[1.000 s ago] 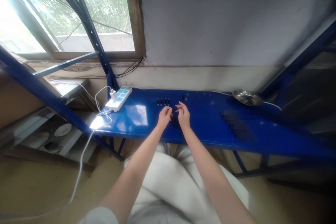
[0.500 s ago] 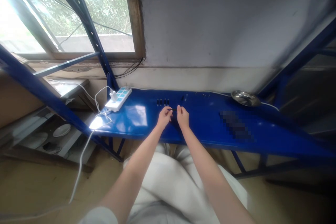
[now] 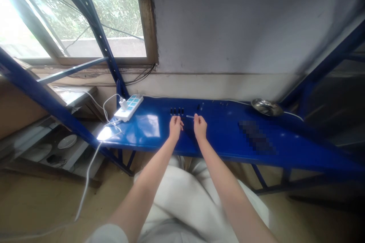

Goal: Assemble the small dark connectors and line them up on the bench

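Note:
Both my hands rest over the middle of a blue metal shelf (image 3: 148, 129). My right hand (image 3: 200, 126) is closed in a pinch on a thin pale rod (image 3: 189, 116) that sticks out to the left from its fingertips. My left hand (image 3: 175, 126) lies a short way to the left, fingers drawn together and pointing forward; what they hold, if anything, is too small to make out. Just beyond the left fingertips stands a row of small dark pieces (image 3: 176, 111). A few more small dark pieces (image 3: 200, 106) lie past the right hand.
A white power strip (image 3: 129, 106) with a plugged charger and white cable (image 3: 94, 152) sits at the shelf's left end. A metal dish (image 3: 266, 106) stands at the back right. Blue rack posts (image 3: 97, 34) cross the window. Low shelves with plates (image 3: 67, 141) are at the left.
My hands were together on one small dark item; they have now drawn apart and moved slightly forward. The pale rod now shows at the right fingertips.

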`<state>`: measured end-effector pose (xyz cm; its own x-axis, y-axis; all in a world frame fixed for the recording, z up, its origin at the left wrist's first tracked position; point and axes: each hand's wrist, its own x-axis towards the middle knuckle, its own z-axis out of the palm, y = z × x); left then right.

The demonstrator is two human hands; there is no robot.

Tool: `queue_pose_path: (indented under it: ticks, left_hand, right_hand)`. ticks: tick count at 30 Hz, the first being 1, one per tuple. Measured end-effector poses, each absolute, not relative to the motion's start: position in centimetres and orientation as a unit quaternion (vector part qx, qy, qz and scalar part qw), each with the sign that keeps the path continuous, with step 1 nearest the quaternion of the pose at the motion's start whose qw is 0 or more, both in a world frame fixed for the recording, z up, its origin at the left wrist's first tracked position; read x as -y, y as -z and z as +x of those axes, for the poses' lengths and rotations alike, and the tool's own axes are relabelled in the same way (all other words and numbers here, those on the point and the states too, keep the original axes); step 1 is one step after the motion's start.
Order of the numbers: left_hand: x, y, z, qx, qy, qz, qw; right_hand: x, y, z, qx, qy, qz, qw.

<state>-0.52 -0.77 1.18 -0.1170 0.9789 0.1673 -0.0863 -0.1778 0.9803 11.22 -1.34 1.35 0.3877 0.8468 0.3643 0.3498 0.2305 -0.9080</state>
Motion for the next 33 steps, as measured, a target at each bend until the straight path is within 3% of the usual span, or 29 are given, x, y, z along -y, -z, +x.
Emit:
queue_pose_path:
  ticks: [12,33]
  left_hand:
    - [0.1,-0.4,-0.5,-0.459,-0.572,0.523,0.435]
    - [0.2,-0.8,-0.6,-0.413,-0.617,0.454,0.492]
  right_hand:
    - [0.4,-0.4,10.7,0.699,-0.194,-0.497,0.476]
    - [0.3,-0.2,10.8,0.756,-0.182,-0.456,0.432]
